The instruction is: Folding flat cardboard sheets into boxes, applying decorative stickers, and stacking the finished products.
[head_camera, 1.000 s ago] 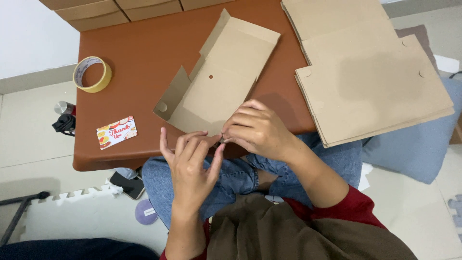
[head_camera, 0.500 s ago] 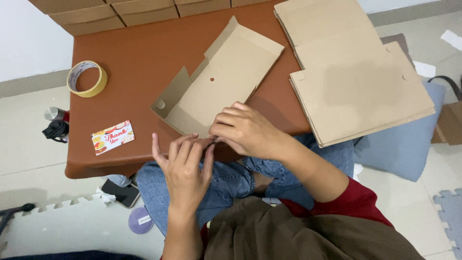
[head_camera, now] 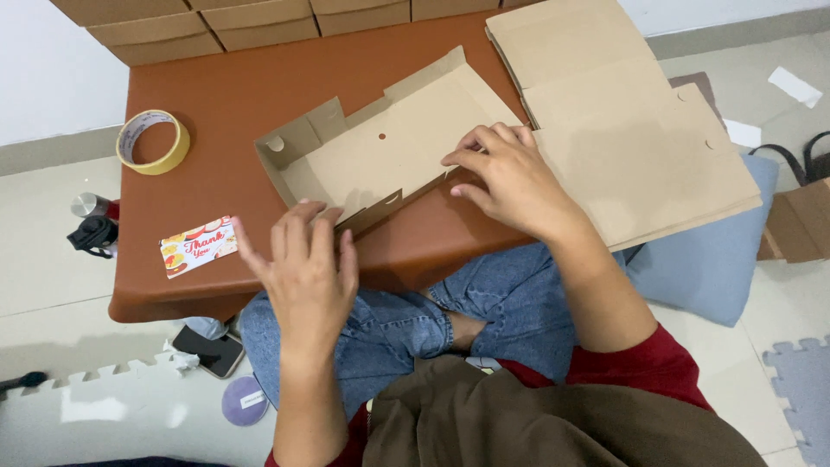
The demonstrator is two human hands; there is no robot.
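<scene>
— Two hands on one box?
— Yes. The half-folded box (head_camera: 393, 147) lies open on the brown table (head_camera: 225, 95). The left hand (head_camera: 303, 272), fingers spread, touches its near wall; the right hand (head_camera: 510, 177) presses flat on its right end.
— Anything labelled?
— A small bright card (head_camera: 198, 246) sits near the table's left edge — below a yellow tape roll (head_camera: 153, 141). Flat cardboard sheets (head_camera: 631, 130) are stacked just right of the box.
</scene>
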